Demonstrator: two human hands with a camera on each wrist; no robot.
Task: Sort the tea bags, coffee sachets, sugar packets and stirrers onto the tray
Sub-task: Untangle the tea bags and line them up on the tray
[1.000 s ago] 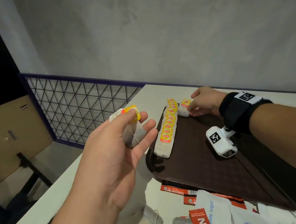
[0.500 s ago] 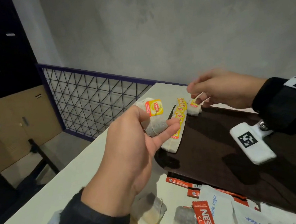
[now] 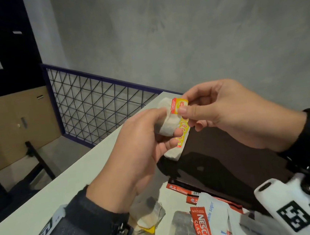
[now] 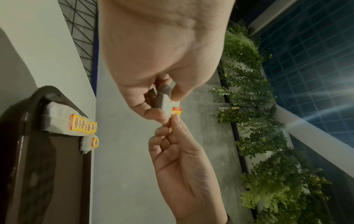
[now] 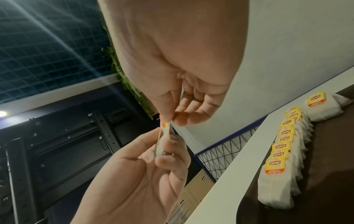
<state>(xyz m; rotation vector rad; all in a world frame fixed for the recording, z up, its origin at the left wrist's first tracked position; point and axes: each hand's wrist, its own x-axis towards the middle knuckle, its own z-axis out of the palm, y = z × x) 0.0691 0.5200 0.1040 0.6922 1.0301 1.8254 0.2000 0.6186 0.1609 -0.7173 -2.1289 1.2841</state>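
Right now both hands up over the bench's left edge, sharing one tea bag (image 3: 166, 121). Left hand (image 3: 135, 157) curled round the pouch, thumb and fingers clamped on it. Right hand (image 3: 225, 114) pinching the yellow tag (image 3: 179, 105) between thumb and forefinger. Big change from a second ago: right hand was down at the tray's far edge, setting a lone bag (image 5: 323, 107) beside the row (image 5: 283, 159), while left held this bag up solo. Now lifted off the tray (image 3: 230, 157) and come across to grab the tag. Looks like a handover or a quick tag tidy before placing, can't say which.

Meaning for the task: tea row still growing, probably next slot by that lone bag near the far left corner. Plenty left though. Coffee sachets (image 3: 201, 224), sugar packets (image 3: 214, 214) and more loose bags (image 3: 150, 216) still piled on the bench at the tray's near edge. No stirrers spotted.
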